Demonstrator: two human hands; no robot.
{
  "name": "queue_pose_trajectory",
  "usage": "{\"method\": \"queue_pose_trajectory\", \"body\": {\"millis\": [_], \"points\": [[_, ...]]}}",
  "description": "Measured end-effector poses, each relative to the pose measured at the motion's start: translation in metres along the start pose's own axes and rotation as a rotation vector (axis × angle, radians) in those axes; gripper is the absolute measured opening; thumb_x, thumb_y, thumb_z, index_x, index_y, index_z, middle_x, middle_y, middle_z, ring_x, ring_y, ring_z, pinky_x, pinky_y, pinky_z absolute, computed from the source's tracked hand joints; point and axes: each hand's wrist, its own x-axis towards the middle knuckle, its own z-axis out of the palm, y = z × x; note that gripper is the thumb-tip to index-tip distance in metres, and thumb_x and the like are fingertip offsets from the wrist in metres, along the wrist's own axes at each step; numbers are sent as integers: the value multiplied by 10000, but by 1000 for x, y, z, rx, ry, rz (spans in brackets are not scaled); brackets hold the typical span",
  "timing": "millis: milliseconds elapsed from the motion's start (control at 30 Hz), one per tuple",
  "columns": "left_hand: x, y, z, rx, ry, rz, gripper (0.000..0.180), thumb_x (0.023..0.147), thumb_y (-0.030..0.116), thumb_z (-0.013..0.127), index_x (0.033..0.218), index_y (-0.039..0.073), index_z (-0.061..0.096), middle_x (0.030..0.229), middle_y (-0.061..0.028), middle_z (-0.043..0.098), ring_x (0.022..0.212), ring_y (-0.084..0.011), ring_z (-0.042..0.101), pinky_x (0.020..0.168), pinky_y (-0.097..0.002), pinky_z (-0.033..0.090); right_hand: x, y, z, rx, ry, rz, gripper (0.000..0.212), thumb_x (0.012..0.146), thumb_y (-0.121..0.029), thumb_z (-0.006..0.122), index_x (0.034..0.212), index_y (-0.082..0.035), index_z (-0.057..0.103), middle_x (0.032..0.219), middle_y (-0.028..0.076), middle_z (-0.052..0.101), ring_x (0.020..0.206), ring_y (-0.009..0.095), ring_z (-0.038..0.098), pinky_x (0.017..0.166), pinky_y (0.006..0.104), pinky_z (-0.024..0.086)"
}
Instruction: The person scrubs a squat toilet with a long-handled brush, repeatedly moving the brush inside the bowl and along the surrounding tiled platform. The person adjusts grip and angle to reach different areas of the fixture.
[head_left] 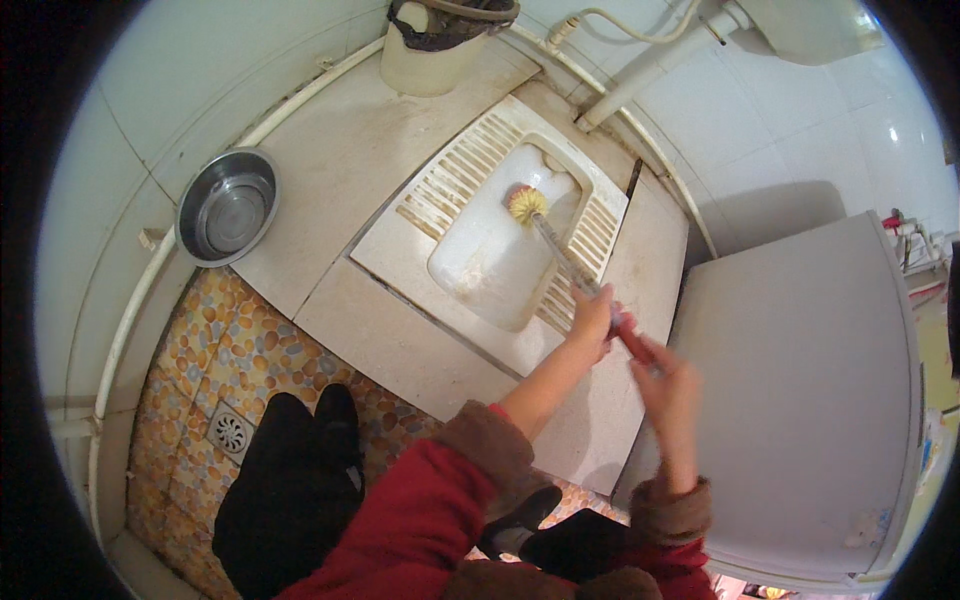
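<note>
A long-handled toilet brush (566, 258) slants across a white squat toilet (475, 265) set in the raised floor. Its round yellowish bristle head rests in the bowl, toward the far end. My left hand (592, 322) is wrapped round the handle above the toilet's right side. Farther up, at the red end of the handle, my right hand (665, 385) is closed on it, smeared by motion. Both arms come in from below in red sleeves with brown cuffs.
A metal basin (229, 207) lies by the left wall pipe. At the back stands a lined bucket (425, 62). A grey-white appliance or cabinet (790, 400) takes up the right side. A floor drain (231, 432) is in the pebble-patterned floor beside my dark shoes.
</note>
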Motion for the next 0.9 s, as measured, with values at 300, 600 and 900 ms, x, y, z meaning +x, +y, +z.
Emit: {"method": "queue_pose_trajectory", "body": {"millis": [300,600,900], "points": [[91,93,50,-201,-73,-22,239,1017,221,491,966,-9,534,878,-163,640,718,-288,667,617,-403,572,171,-84,-16,-429,-149,-134,357,766,-449,793,921,-128,816,760,166,723,747,328,716,676,424,555],[87,53,0,-24,47,-36,228,952,102,511,1132,-35,487,848,-181,610,668,-300,666,545,-457,585,112,-11,28,-300,-200,-149,380,873,-354,699,1074,-38,756,909,168,732,676,301,704,608,409,558],[1,20,-33,520,7,353,690,914,124,588,1501,40,236,857,-120,572,619,-201,597,500,-363,526,-25,-5,58,1065,-414,610,675,919,-87,626,1541,-116,366,823,48,609,468,101,480,415,250,345]]}}
